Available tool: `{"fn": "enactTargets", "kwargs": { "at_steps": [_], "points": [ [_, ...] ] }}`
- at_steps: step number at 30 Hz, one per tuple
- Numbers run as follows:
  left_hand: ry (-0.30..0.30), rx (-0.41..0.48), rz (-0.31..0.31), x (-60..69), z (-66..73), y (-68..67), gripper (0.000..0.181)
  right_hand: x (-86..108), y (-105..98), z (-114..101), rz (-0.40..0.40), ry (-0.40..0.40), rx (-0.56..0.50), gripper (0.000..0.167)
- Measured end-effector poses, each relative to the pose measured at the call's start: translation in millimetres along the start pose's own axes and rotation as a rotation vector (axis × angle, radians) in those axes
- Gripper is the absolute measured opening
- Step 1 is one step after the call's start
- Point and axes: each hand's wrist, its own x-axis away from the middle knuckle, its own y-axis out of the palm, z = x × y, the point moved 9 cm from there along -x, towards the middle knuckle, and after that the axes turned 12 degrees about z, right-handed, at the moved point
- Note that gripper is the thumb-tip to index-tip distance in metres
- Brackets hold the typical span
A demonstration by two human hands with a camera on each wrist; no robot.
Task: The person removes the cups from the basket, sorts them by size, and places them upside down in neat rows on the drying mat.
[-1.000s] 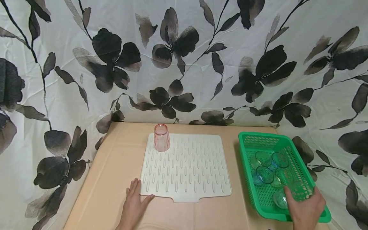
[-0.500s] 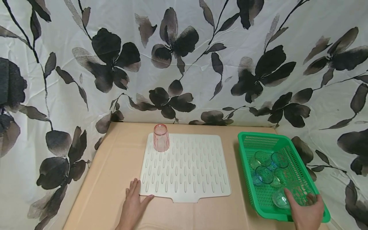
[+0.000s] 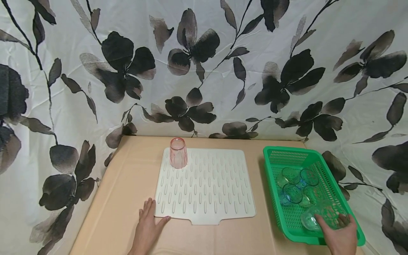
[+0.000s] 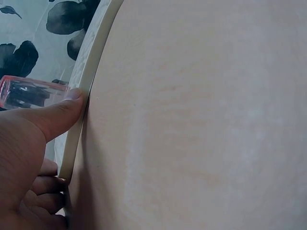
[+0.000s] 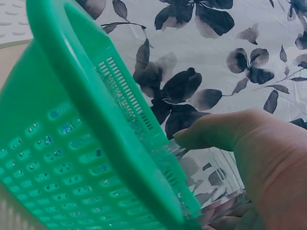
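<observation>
In the head view, my right hand point(image 3: 342, 232) grips a clear glass point(image 3: 331, 212) at the near end of the green basket point(image 3: 278, 216). Fingers show through the glass, and the right wrist view has my thumb on its near side. A rounded clear shape lies just left of it; whether it belongs to the same glass I cannot tell. My left hand point(image 3: 146, 225) rests at the near left corner of the white ridged drying mat point(image 3: 205, 187), thumb on its front edge, fingers stretched along its side. An upside-down pink glass point(image 3: 179, 154) stands on the mat's far left corner.
Several more glasses, including a blue-tinted glass point(image 3: 292, 194), stand grouped in the middle of the basket. A beige cloth point(image 3: 127, 177) covers the table. Behind and beside it hangs a white curtain point(image 3: 236, 21) with dark flowers.
My right hand has moved slightly downward with the clear glass, which leans more to the side. The left hand, the mat and the pink glass stay in place.
</observation>
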Motion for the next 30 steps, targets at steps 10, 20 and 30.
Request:
{"fn": "enactTargets", "kwargs": {
  "at_steps": [10, 20, 30],
  "points": [
    [0.009, -0.004, -0.015, 3.3, -6.3, -5.1, 0.102, 17.4, -6.9, 8.0, 0.017, 0.08, -0.006, 0.104],
    [0.04, -0.016, 0.004, 5.3, -10.1, -12.8, 0.102, 44.2, -21.7, -11.6, 0.111, 0.082, -0.122, 0.103],
    [0.035, -0.014, -0.043, 7.3, -15.3, -18.4, 0.101, 74.7, -43.0, -42.2, 0.207, 0.051, -0.343, 0.095]
  ]
}}
